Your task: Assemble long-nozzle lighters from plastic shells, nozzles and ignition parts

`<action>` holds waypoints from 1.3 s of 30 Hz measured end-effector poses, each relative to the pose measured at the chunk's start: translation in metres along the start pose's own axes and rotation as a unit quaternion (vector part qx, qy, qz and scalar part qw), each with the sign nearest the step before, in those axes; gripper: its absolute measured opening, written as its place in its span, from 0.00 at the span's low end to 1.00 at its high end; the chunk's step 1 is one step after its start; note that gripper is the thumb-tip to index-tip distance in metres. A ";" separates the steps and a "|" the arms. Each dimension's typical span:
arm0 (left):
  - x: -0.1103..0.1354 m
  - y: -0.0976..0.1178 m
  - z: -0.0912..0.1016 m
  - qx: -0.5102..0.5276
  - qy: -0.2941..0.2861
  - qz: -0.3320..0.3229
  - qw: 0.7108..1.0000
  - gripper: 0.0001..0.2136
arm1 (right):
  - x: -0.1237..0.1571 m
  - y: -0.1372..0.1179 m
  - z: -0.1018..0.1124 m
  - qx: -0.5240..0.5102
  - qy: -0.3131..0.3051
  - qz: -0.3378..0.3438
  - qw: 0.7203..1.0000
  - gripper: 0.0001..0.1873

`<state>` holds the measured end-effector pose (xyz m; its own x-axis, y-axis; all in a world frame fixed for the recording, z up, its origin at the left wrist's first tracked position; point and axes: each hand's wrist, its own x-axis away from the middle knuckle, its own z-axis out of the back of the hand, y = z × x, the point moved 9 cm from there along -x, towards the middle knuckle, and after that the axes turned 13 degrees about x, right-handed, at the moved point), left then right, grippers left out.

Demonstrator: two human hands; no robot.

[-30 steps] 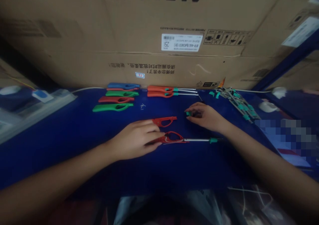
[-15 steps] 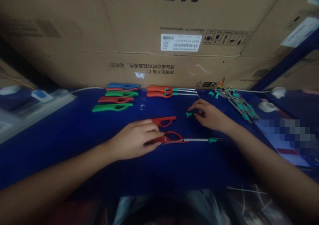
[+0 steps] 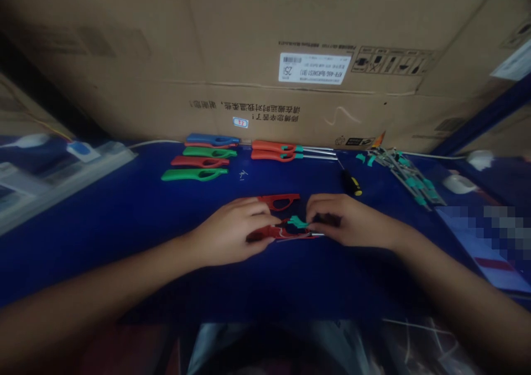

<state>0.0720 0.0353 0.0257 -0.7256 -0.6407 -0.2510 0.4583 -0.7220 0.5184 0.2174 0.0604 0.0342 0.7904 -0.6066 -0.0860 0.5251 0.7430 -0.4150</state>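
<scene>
My left hand (image 3: 234, 230) is closed on the red handle shell (image 3: 305, 234) of a long-nosed lighter, low over the blue table. A thin wire and part of the metal tube show in this shell. Between the thumb and fingers of my right hand (image 3: 357, 221) is a small green trigger (image 3: 297, 222), just above the opening of the shell. A second red shell half (image 3: 286, 201) lies behind it, partly covered by my left hand. The tube's far end is hidden by my right hand.
Orange lighters (image 3: 271, 155) with metal tubes lie at the back. Green, red and blue handle shells (image 3: 194, 175) lie left of them. A black and yellow screwdriver (image 3: 352, 184), a pile of tubes with green parts (image 3: 409, 176) and a cardboard wall (image 3: 232, 48) are also there.
My right hand has moved left and nearer, bringing the green trigger over the red shell. The screwdriver has come into sight. My left hand keeps its hold, and the view has shifted slightly.
</scene>
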 end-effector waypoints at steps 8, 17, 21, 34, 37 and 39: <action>-0.001 -0.003 -0.003 0.023 -0.009 0.019 1.000 0.13 | 0.001 -0.011 -0.009 0.015 -0.032 0.021 0.999 0.06; -0.001 -0.005 -0.006 0.057 -0.015 0.033 0.998 0.13 | -0.001 -0.015 -0.018 0.076 -0.044 0.016 0.996 0.07; -0.002 -0.006 -0.006 0.065 -0.011 0.033 0.997 0.12 | -0.001 -0.015 -0.020 0.080 -0.033 0.029 0.996 0.08; -0.003 -0.007 -0.006 0.089 -0.008 0.038 0.995 0.12 | 0.002 -0.034 -0.014 0.177 0.024 0.122 0.976 0.10; -0.004 -0.008 -0.007 0.095 -0.010 0.046 0.994 0.12 | 0.002 -0.032 -0.016 0.169 0.018 0.117 0.978 0.11; -0.004 -0.007 -0.007 0.096 -0.008 0.048 0.994 0.12 | 0.001 -0.031 -0.017 0.159 0.012 0.110 0.981 0.11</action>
<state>0.0753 0.0413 0.0169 -0.6925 -0.6986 -0.1802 0.4201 -0.5935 0.6865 0.1969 0.0317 0.0310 0.8904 -0.4245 -0.1645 0.4169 0.9054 -0.0797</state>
